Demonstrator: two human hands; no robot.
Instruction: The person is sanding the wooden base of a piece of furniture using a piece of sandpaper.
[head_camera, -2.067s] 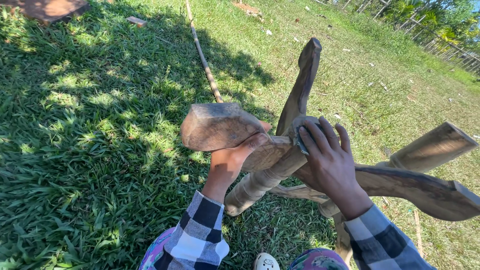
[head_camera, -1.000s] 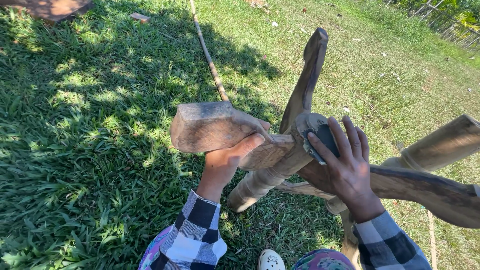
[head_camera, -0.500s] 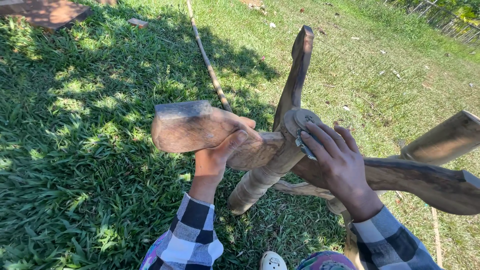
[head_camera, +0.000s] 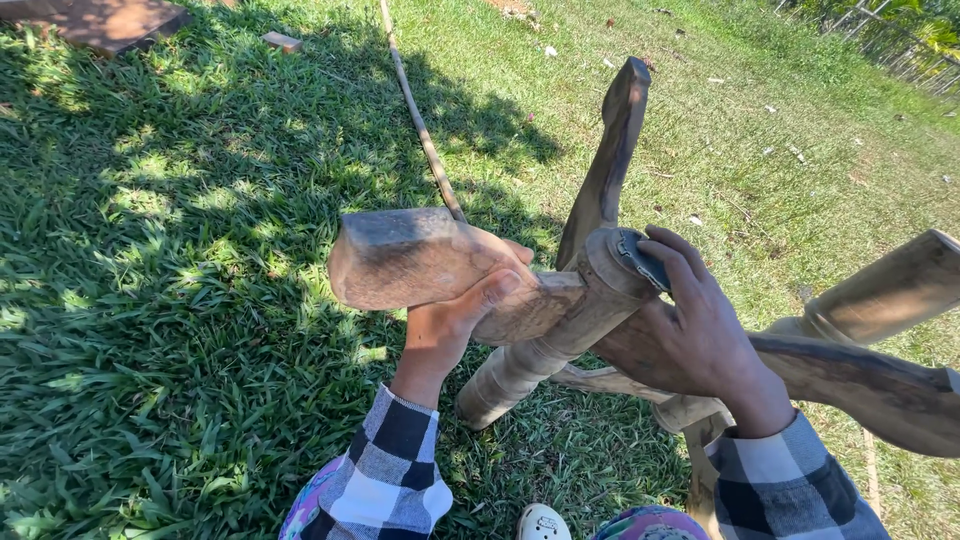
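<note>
Wooden, weathered and brown, the branched root piece (head_camera: 560, 330) stands over the grass (head_camera: 180, 330). Left hand (head_camera: 455, 310) curls under its blunt left limb (head_camera: 400, 255); right hand (head_camera: 690, 320) presses a dark sanding pad (head_camera: 640, 262) onto the rounded central stub (head_camera: 610, 265).

Ground: green grass (head_camera: 170, 330), longer and tufted close by, shorter and paler further off.
Light: strong sun, broad shadow across the upper left.
Lying about: thin pole (head_camera: 420, 125), reddish slab (head_camera: 105, 20), small block (head_camera: 282, 41).
Far edge: fence (head_camera: 890, 45) with foliage.
</note>
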